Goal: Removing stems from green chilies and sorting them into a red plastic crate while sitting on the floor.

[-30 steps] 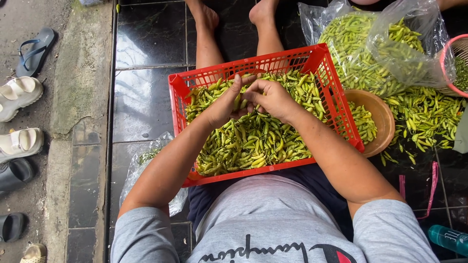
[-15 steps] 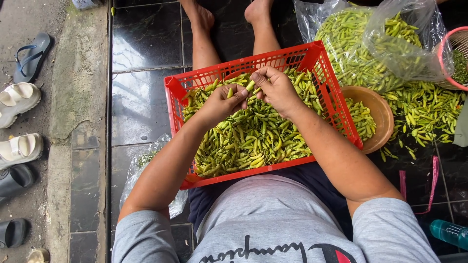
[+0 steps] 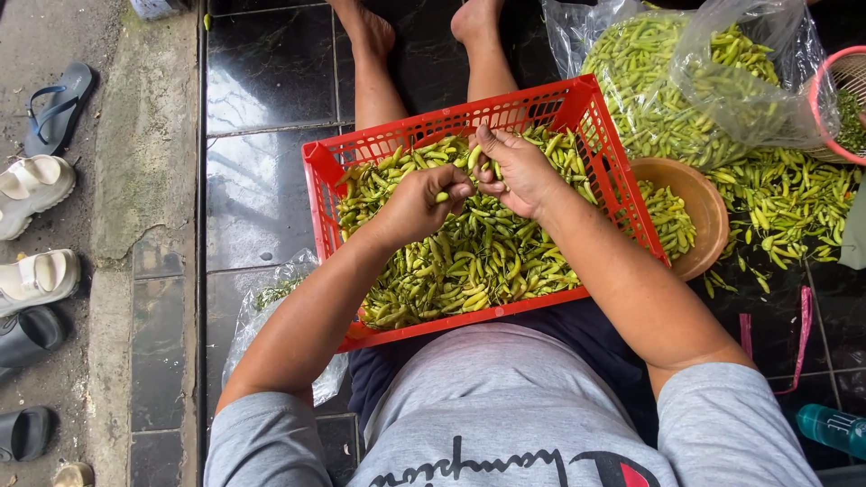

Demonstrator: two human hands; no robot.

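Sitting on a dark tiled floor [image 3: 262, 90], the person has a red plastic crate [image 3: 595, 135] resting across their lap, pretty much full of green chili peppers [image 3: 469, 261]. Both hands meet right over the pile near the crate's far side. The left hand [image 3: 417, 206] is curled mostly closed, with a single green chili [image 3: 443, 196] pinched at its fingertips. The right hand [image 3: 516, 171] sits just beside it, fingers bent in and nearly touching the left ones; it looks like it's pinching something small, but what exactly is hard to make out.

Just right of the crate there's a brown bowl [image 3: 708, 203] with more chilies in it. A crumpled clear bag [image 3: 271, 307] lies by the left elbow. Further out, loose chilies [image 3: 785, 207] are scattered on the tiles, then a big clear plastic bag [image 3: 686, 72] stuffed with them, and a pink basket [image 3: 825, 90] at the edge. Sandals [image 3: 36, 185] line the concrete strip far left.
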